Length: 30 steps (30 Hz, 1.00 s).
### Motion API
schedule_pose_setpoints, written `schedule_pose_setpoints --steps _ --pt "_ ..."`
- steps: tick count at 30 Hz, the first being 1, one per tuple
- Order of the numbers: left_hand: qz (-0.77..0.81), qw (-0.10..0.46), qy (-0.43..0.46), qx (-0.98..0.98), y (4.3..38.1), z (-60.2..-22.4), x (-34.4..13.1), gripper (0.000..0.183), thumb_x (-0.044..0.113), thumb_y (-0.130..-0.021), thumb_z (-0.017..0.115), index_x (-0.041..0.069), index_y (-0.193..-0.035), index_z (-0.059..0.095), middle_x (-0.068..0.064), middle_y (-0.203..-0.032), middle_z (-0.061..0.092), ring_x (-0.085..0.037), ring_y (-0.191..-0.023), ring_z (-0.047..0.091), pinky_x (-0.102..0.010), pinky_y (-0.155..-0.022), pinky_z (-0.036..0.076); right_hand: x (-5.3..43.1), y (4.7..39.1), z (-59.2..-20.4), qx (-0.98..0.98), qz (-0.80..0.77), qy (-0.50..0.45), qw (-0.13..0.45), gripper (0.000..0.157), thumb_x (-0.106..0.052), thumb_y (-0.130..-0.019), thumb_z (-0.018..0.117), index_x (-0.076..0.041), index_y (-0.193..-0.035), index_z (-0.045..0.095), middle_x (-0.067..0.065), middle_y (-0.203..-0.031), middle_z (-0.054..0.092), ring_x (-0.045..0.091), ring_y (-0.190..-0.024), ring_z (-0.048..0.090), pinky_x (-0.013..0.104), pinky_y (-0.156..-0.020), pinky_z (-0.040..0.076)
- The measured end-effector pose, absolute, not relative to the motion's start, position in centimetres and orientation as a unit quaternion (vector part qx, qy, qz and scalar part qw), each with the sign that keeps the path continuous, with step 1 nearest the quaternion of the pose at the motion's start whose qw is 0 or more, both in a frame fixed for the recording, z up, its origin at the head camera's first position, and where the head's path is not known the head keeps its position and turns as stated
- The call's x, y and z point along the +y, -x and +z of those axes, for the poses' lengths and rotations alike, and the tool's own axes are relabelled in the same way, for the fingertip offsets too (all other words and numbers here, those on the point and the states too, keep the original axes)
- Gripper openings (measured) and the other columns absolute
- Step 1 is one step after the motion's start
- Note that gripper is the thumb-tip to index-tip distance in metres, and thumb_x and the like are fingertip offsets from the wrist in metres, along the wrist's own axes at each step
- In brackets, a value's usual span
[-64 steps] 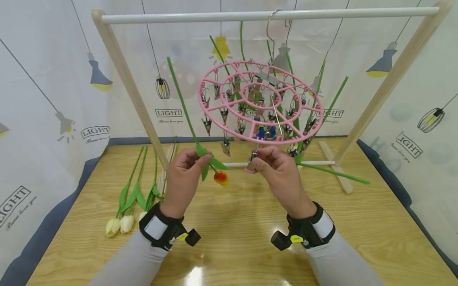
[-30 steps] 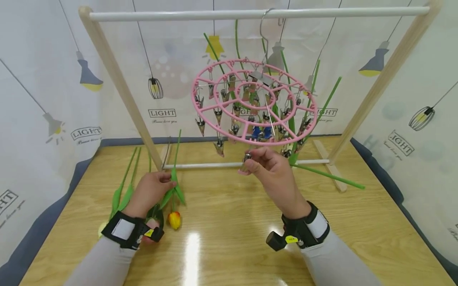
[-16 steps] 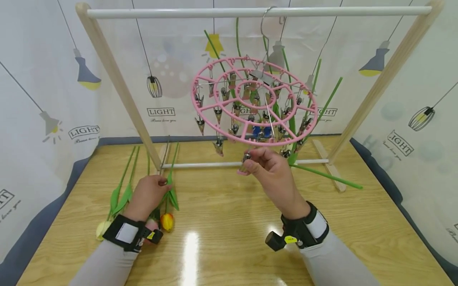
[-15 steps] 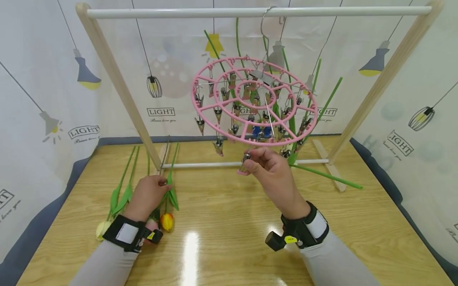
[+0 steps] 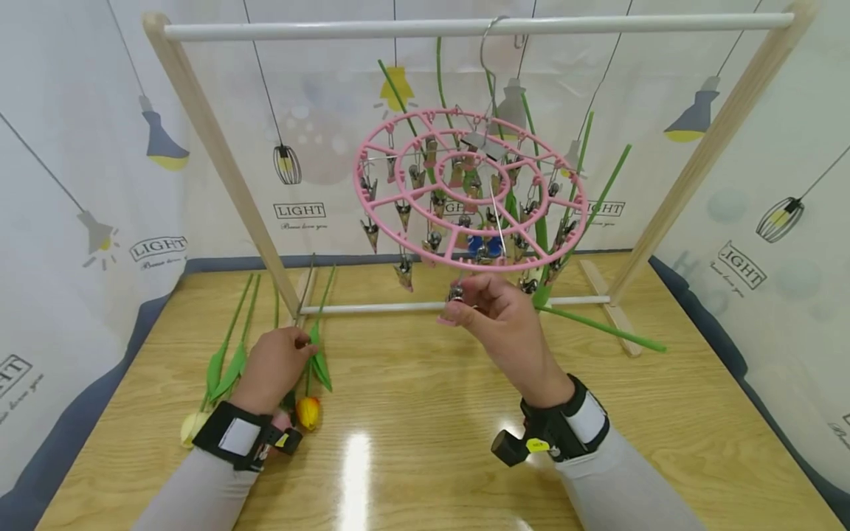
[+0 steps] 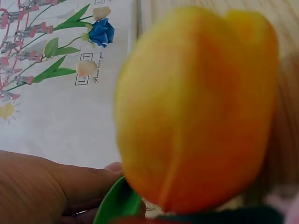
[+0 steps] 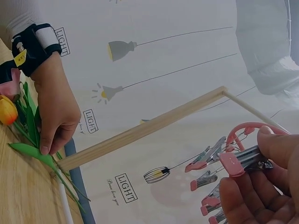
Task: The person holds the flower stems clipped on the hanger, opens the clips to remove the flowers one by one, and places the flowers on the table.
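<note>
At the left of the head view my left hand point(image 5: 275, 361) pinches the stem of a yellow-orange tulip point(image 5: 308, 413) low over the table. Its bloom fills much of the left wrist view, and the right wrist view shows the thumb against a green leaf point(image 7: 32, 153). My right hand point(image 5: 508, 332) holds a metal clip point(image 5: 456, 293) between thumb and fingers, below the front rim of a round pink clip hanger point(image 5: 356, 171). The clip's pink tip point(image 7: 231, 164) faces the camera in the right wrist view. From other clips hang flowers, among them a blue rose point(image 6: 101, 32).
The hanger hooks over the white bar point(image 5: 319, 29) of a stand with wooden posts point(image 5: 222, 162). Left of my left hand lie white tulips point(image 5: 192, 428); a pink flower point(image 5: 281, 422) sits partly behind the wrist strap. One long green stem point(image 5: 604, 328) juts out at right.
My left hand has carried the yellow-orange tulip from near the hanger down and left to the table beside the other flowers. The right hand keeps the same clip, almost in place.
</note>
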<state>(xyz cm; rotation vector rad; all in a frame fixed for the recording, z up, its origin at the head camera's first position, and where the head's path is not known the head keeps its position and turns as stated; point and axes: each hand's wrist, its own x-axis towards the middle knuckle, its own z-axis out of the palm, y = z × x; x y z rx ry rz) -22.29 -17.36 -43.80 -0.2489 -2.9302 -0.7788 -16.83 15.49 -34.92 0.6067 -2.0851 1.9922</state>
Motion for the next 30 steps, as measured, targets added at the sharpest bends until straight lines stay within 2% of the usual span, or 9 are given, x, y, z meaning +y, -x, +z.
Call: schedule_pose_setpoints --steps 6,9,12,16,18,23,27,30 --pt "-0.250 0.072 0.090 -0.961 21.8 -43.2 -17.0 0.020 0.021 -0.088 0.064 0.002 -0.094 0.065 -0.012 -0.079 0.063 -0.017 -0.057 0.049 -0.030 -0.046 0.042 15.1 16.7 -35.2 -0.688 0.697 -0.193 0.060 0.033 -0.017 -0.086 0.066 -0.008 -0.116 0.054 0.012 -0.096 0.060 0.031 -0.087 0.058 0.030 -0.074 0.057" --pt "-0.246 0.097 0.099 -0.959 21.4 -42.6 -16.4 0.026 0.021 -0.088 0.064 -0.001 -0.102 0.065 -0.018 -0.088 0.064 -0.020 -0.066 0.053 -0.033 -0.051 0.046 15.0 16.6 -35.3 -0.691 0.698 -0.184 0.038 0.039 -0.019 -0.086 0.067 -0.010 -0.120 0.053 0.013 -0.099 0.060 0.030 -0.089 0.059 0.034 -0.077 0.057" --pt "-0.247 0.113 0.108 -0.956 20.9 -41.8 -15.5 0.034 0.023 -0.089 0.064 -0.002 -0.112 0.063 -0.020 -0.101 0.063 -0.023 -0.075 0.056 -0.037 -0.057 0.050 14.9 16.4 -35.5 -0.702 0.687 -0.185 0.023 0.037 -0.023 -0.086 0.067 -0.011 -0.119 0.056 0.013 -0.097 0.062 0.029 -0.087 0.060 0.040 -0.077 0.057" --pt "-0.243 0.121 0.122 -0.955 20.3 -40.4 -13.8 0.036 0.028 -0.090 0.062 0.002 -0.115 0.063 -0.018 -0.108 0.062 -0.027 -0.087 0.058 -0.043 -0.067 0.054 15.2 16.1 -35.6 -0.733 0.651 -0.196 -0.005 0.035 -0.028 -0.087 0.065 -0.011 -0.118 0.058 0.012 -0.095 0.065 0.026 -0.084 0.062 0.043 -0.074 0.057" --pt "-0.237 0.129 0.134 -0.953 20.0 -39.8 -12.9 0.036 0.031 -0.090 0.061 0.004 -0.115 0.063 -0.017 -0.109 0.063 -0.027 -0.093 0.058 -0.045 -0.073 0.055 15.6 15.8 -35.6 -0.755 0.622 -0.203 -0.033 0.038 -0.031 -0.089 0.063 -0.013 -0.121 0.057 0.011 -0.094 0.066 0.024 -0.082 0.063 0.040 -0.073 0.057" --pt "-0.242 0.143 0.171 -0.944 19.5 -39.0 -10.1 0.036 0.034 -0.090 0.061 0.008 -0.114 0.065 -0.011 -0.105 0.066 -0.024 -0.092 0.060 -0.044 -0.073 0.055 17.4 14.7 -35.1 -0.821 0.511 -0.226 -0.116 0.038 -0.041 -0.091 0.056 -0.020 -0.123 0.056 0.002 -0.090 0.066 0.018 -0.080 0.061 0.037 -0.071 0.055" --pt "-0.257 0.139 0.207 -0.934 19.2 -38.9 -7.7 0.036 0.037 -0.090 0.060 0.012 -0.115 0.064 -0.007 -0.105 0.066 -0.018 -0.091 0.060 -0.039 -0.071 0.055 19.5 13.7 -33.6 -0.864 0.430 -0.236 -0.115 0.035 -0.046 -0.092 0.053 -0.025 -0.119 0.057 -0.004 -0.091 0.065 0.012 -0.080 0.060 0.036 -0.068 0.054" --pt "-0.274 0.120 0.234 -0.925 19.0 -38.9 -5.6 0.036 0.038 -0.091 0.059 0.015 -0.119 0.063 -0.003 -0.106 0.066 -0.014 -0.093 0.059 -0.037 -0.074 0.055 21.3 13.0 -32.3 -0.871 0.423 -0.231 -0.096 0.031 -0.042 -0.094 0.052 -0.024 -0.117 0.057 -0.003 -0.094 0.065 0.012 -0.082 0.060 0.036 -0.070 0.055"
